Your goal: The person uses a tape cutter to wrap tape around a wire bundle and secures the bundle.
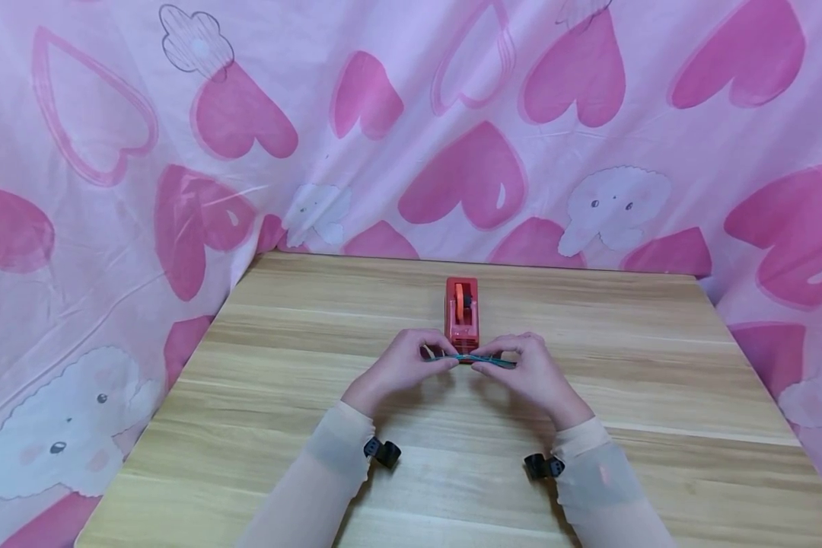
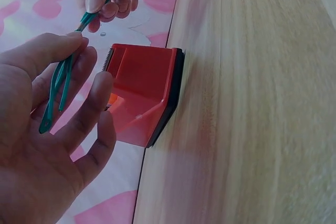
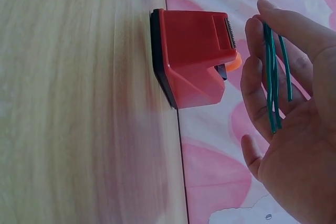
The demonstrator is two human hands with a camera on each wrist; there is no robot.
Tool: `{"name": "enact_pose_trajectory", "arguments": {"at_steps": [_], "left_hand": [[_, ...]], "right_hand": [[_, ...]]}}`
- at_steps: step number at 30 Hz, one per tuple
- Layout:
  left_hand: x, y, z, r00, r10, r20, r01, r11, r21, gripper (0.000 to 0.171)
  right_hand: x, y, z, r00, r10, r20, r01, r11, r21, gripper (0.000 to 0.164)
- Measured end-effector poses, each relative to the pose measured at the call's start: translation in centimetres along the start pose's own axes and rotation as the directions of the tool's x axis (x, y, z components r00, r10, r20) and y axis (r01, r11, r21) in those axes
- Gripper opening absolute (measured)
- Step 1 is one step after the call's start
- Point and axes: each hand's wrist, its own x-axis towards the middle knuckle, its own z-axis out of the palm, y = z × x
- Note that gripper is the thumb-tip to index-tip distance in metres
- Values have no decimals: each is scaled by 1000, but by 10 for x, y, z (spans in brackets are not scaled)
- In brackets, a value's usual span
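At the centre of the frame, we pinch the green wires (image 1: pixel 493 360) between both hands, left hand (image 1: pixel 406 359) and right hand (image 1: pixel 533 371) equally near the middle. The bundle's long axis runs left to right, crossing that of the red tape dispenser (image 1: pixel 462 330), which stands just above our fingertips on the wooden table (image 1: pixel 315 342). Pink cloth (image 1: pixel 356 175) hangs along the top.
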Motion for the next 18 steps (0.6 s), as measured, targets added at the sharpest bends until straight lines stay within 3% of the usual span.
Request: {"name": "enact_pose_trajectory", "arguments": {"at_steps": [7,18], "left_hand": [[-1,2,0,997,70,-31,-68,996,60,4],[0,5,0,991,125,-46,-117,982,148,4]], "right_hand": [[3,5,0,998,-55,23,54,998,16,14],[1,3,-1,998,-53,15,53,999,5,12]]}}
